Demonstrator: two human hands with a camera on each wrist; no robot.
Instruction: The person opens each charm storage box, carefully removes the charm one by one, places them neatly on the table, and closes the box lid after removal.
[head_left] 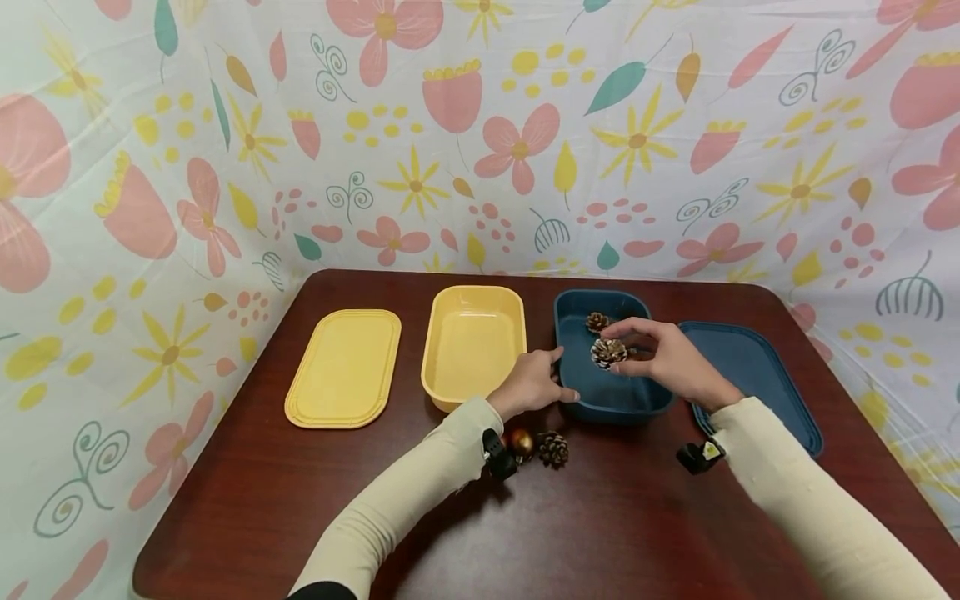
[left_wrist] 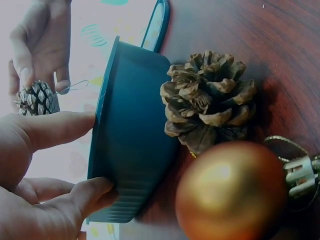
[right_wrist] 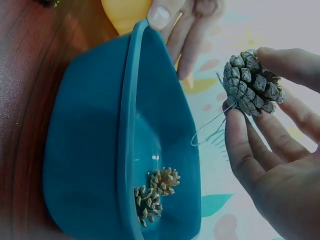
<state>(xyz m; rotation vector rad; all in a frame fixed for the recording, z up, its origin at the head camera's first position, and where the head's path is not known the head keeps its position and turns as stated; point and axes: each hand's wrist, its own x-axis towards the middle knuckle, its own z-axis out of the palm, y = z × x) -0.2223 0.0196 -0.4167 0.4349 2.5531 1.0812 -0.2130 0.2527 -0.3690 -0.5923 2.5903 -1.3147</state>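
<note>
Above the blue plastic bin point(head_left: 611, 412), my right hand point(head_left: 663, 358) pinches a pine cone point(right_wrist: 252, 85) between thumb and fingers. This cone is frosted whitish and carries a thin silvery string loop point(right_wrist: 212, 127). Two smaller pine cones point(right_wrist: 164, 181) lie inside the bin, seen together in the right wrist view. My left hand point(head_left: 528, 385) touches the bin's left side, thumb near the front corner and fingers along the wall. On the table below that wrist sit a brown pine cone point(left_wrist: 210, 102) and a shiny copper-gold ball ornament point(left_wrist: 232, 192) with a metal cap and gold cord.
A yellow bin point(head_left: 474, 292) stands left of the blue one. Farther left lies a yellow lid point(head_left: 345, 367), flat on the dark red-brown table point(head_left: 600, 517). Right of the blue bin lies a blue lid point(head_left: 742, 367). A floral cloth point(head_left: 517, 150) hangs behind the table.
</note>
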